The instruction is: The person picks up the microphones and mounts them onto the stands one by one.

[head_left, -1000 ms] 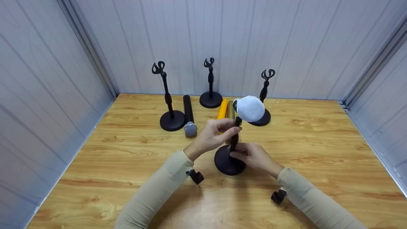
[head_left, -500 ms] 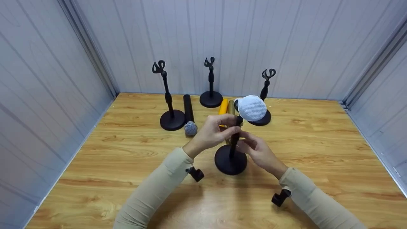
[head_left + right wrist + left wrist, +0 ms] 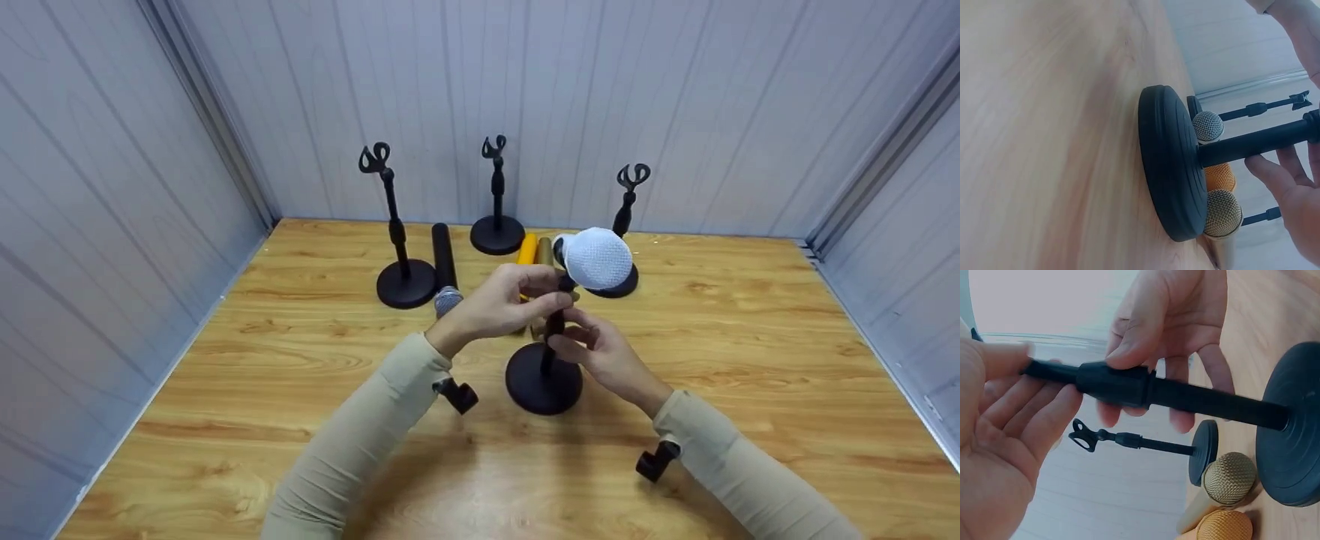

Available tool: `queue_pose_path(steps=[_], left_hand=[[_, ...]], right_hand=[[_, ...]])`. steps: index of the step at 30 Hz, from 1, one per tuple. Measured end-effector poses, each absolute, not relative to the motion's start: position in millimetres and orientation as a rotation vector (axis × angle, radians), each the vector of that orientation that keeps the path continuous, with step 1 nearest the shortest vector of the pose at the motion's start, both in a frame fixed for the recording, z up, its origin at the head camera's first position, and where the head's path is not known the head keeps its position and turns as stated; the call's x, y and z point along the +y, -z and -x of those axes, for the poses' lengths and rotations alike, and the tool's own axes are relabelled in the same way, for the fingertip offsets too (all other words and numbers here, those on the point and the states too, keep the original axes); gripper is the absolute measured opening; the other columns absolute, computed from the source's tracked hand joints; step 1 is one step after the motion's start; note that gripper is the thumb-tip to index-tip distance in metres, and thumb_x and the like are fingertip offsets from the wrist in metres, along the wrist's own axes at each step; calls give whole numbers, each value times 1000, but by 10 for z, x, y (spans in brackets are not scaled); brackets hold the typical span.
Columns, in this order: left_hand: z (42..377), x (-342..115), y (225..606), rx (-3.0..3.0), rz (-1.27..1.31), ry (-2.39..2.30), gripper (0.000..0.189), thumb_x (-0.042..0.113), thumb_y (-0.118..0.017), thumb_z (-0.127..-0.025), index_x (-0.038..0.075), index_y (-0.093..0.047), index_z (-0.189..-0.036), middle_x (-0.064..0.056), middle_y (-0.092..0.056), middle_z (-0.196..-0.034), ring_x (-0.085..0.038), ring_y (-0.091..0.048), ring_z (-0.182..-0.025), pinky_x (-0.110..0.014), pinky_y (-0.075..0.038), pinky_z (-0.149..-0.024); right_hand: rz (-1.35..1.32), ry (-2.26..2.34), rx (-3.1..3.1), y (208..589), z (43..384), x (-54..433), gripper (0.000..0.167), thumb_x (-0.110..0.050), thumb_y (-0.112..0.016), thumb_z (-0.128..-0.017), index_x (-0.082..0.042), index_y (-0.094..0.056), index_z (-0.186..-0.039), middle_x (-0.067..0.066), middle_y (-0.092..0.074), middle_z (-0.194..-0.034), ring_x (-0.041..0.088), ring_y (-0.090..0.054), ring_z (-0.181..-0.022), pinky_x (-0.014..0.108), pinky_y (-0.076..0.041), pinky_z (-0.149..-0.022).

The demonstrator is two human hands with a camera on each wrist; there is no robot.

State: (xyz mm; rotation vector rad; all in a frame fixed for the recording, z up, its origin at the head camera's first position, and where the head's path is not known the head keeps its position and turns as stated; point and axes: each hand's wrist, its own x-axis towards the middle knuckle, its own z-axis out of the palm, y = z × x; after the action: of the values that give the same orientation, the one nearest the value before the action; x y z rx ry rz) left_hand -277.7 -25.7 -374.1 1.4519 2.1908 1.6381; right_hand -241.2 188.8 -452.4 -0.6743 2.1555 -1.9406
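A black desk microphone stand [image 3: 544, 386] stands upright with a white-headed microphone [image 3: 598, 259] in its clip. My left hand [image 3: 499, 304] pinches the upper part of the pole, just below the microphone. Lower down, my right hand [image 3: 604, 356] holds the pole around its thick collar [image 3: 1114, 385], its thumb pressed on the collar in the left wrist view. Behind the stand lie an orange microphone [image 3: 1224, 527] and a gold microphone [image 3: 1230, 478], partly covered by my hands in the head view. A black microphone with a silver head [image 3: 444, 259] lies left of my left hand.
Three more black stands with bare clips stand toward the back: one at left [image 3: 405, 285], one in the middle [image 3: 497, 235] and one at right [image 3: 626, 281]. Panelled walls [image 3: 480, 75] enclose the wooden table [image 3: 300, 360] at the back and sides.
My right hand has moved up from the lower pole near the base to the collar. My left hand has shifted slightly up the pole; the stand's base has stayed in place.
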Motion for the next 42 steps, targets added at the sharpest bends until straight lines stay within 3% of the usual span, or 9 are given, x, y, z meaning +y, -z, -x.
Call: queue_pose_path(steps=[4, 10, 19, 23, 27, 32, 36, 38, 42], left_hand=[[2780, -273, 3726, 2149, -1462, -1647, 19, 12, -60, -103, -1, -70, -114, -14, -74, -107, -23, -70, -94, -33, -56, -84], [2740, -249, 3735, 2151, -1461, -1666, 18, 11, -60, -103, -2, -69, -112, -16, -73, -107, -26, -71, -98, -33, -56, -88], [2718, -239, 3721, 2225, -1492, -1647, 18, 13, -60, -103, -1, -70, -109, -13, -74, -105, -16, -71, -95, -32, -56, -85], [2711, -240, 3722, 2241, -1474, -1651, 17, 12, -61, -103, -1, -70, -109, -9, -74, -104, -14, -70, -95, -32, -57, -83], [2705, -233, 3740, 2252, -1472, -1664, 17, 12, -63, -102, -1, -70, -109, -10, -74, -101, -18, -71, -92, -31, -57, -79], [2704, -218, 3781, 2272, -1478, -1690, 17, 14, -63, -102, 1, -71, -110, -13, -73, -100, -21, -71, -90, -30, -57, -75], [2717, -215, 3792, 2310, -1464, -1713, 17, 13, -63, -102, 1, -71, -110, -10, -74, -101, -19, -71, -89, -31, -57, -73], [2728, -205, 3794, 2320, -1455, -1725, 15, 12, -63, -102, 1, -71, -109, -8, -74, -102, -19, -71, -89, -32, -57, -74], [2759, -177, 3802, 2312, -1472, -1742, 13, 9, -62, -102, -1, -70, -107, -9, -74, -105, -20, -72, -94, -34, -58, -81]], right_hand=[[641, 1938, 2146, 4511, 2418, 1854, 45, -13, -68, -99, 1, -52, -139, 19, -55, -134, 41, -59, -116, 36, -55, -90], [673, 1966, 2069, 4535, 2426, 1823, 48, -12, -69, -98, -1, -47, -140, 27, -52, -140, 44, -54, -125, 42, -52, -99], [859, 1999, 1793, 4579, 2386, 1935, 53, -18, -47, -110, 1, -29, -156, 26, -44, -149, 33, -47, -137, 54, -39, -110], [903, 2004, 1769, 4598, 2408, 1952, 46, -14, -46, -110, -4, -36, -154, 21, -45, -148, 35, -48, -136, 57, -38, -109], [869, 1996, 1820, 4597, 2436, 1939, 41, -11, -51, -108, -6, -41, -147, 20, -49, -141, 46, -47, -133, 57, -43, -105], [810, 1910, 1965, 4554, 2452, 1917, 50, -14, -57, -105, -5, -37, -150, 27, -45, -142, 45, -48, -130, 50, -49, -101], [832, 1829, 2127, 4483, 2468, 1911, 50, -16, -60, -104, -3, -42, -149, 23, -49, -142, 43, -51, -129, 42, -52, -98], [854, 1805, 2187, 4460, 2473, 1915, 49, -16, -61, -104, -3, -44, -148, 20, -52, -142, 43, -51, -130, 39, -53, -97], [871, 1851, 2095, 4467, 2479, 1940, 50, -12, -56, -106, 4, -39, -150, 27, -48, -145, 49, -46, -133, 43, -51, -100]])
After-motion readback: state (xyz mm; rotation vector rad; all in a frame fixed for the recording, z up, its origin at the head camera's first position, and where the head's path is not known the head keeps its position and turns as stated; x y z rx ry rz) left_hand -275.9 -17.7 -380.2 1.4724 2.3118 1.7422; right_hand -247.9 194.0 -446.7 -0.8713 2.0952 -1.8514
